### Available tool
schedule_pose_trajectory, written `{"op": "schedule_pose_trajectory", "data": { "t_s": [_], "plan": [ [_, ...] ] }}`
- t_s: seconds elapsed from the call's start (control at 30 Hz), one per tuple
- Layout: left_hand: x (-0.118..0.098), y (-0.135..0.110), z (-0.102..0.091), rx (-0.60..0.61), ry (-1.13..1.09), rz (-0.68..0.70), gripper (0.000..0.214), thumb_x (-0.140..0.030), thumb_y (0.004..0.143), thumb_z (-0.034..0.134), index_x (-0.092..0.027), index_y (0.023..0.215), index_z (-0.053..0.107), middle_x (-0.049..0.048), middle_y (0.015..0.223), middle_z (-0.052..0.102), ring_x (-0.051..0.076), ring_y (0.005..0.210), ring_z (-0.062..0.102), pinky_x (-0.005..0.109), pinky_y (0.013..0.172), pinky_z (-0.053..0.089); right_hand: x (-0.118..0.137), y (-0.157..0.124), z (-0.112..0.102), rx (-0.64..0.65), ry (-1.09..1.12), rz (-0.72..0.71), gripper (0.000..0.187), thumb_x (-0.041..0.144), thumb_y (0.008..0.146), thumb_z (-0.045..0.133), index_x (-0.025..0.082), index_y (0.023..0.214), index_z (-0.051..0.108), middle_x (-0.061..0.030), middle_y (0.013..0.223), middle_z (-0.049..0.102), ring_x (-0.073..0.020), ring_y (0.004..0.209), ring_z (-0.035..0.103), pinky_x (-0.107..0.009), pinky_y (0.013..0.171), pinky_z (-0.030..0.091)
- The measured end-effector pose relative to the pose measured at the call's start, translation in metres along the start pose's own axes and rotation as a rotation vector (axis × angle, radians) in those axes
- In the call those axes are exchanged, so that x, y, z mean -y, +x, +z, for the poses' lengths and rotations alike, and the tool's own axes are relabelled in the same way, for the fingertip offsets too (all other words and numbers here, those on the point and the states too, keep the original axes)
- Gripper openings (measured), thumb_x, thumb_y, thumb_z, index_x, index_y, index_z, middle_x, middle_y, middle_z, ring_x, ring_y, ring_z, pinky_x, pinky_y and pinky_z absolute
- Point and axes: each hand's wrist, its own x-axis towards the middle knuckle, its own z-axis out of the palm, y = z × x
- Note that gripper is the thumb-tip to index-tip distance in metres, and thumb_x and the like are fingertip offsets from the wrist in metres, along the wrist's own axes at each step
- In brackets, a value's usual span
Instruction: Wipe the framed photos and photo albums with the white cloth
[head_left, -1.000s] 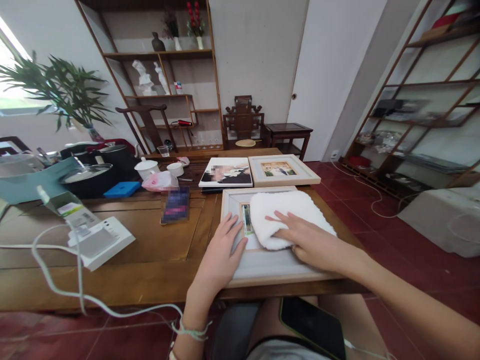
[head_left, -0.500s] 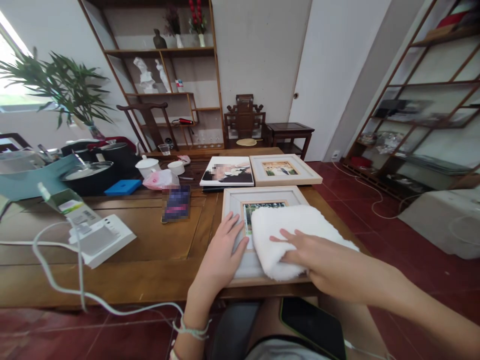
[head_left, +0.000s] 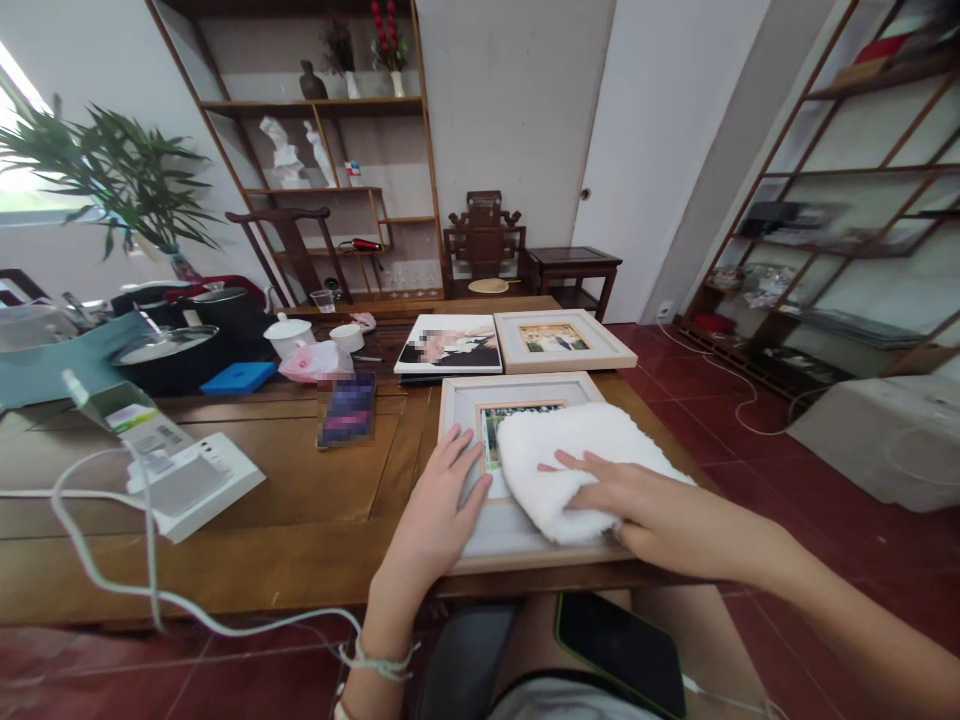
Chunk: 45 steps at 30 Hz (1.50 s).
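Observation:
A picture frame (head_left: 517, 555) with a pale wooden border lies flat at the table's near edge. Across its right part, hiding much of the photo, is a folded, fluffy white cloth (head_left: 555, 440). My right hand (head_left: 611, 495) grips this cloth, some fingers on top and the others tucked at its near fold. Spread flat, my left hand (head_left: 442, 490) rests on the frame's left side, its fingertips close to the photo.
Behind the frame lie a second framed photo (head_left: 619, 352) and a white-edged photo panel (head_left: 405, 358). To the left are a phone-like purple item (head_left: 349, 412), an open white box (head_left: 232, 480) and a looping white cable (head_left: 112, 580). A phone (head_left: 619, 650) rests on my lap.
My right hand and the cloth have shifted slightly away from me over the frame. The left hand stays on the frame's left side. The whole view has moved a little.

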Motion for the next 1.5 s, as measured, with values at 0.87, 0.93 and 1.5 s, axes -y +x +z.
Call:
{"op": "schedule_pose_trajectory", "data": {
  "t_s": [0.87,0.93,1.5],
  "plan": [
    [-0.004,-0.005,-0.007,0.028,-0.107,0.012,0.065,-0.052,0.088,0.045,-0.018,0.141,0.033,0.0110,0.150,0.034,0.026,0.142,0.020,0.045,0.115,0.023,0.013,0.027,0.004,-0.097,-0.164,-0.192,0.054,-0.006,0.066,0.037,0.014,0.109,0.064,-0.0176,0.137,0.049,-0.0270,0.135,0.031,-0.047,0.109,0.027],
    [-0.004,-0.004,-0.007,0.016,-0.111,0.003,0.058,-0.050,0.092,0.037,-0.016,0.139,0.038,0.0115,0.148,0.036,0.024,0.142,0.022,0.045,0.115,0.022,0.013,0.016,0.003,-0.071,-0.128,-0.221,0.060,-0.006,0.063,0.038,0.018,0.112,0.064,-0.0118,0.141,0.047,-0.0236,0.136,0.031,-0.045,0.111,0.023],
    [0.000,-0.001,-0.001,-0.033,-0.056,0.005,0.042,-0.032,0.091,0.045,-0.016,0.130,0.049,0.0120,0.144,0.043,0.024,0.139,0.028,0.046,0.114,0.026,-0.063,0.020,-0.007,-0.238,-0.210,-0.034,0.063,-0.004,0.059,0.039,0.024,0.109,0.067,-0.0012,0.144,0.042,-0.0250,0.135,0.034,-0.046,0.110,0.029]
  ]
}}
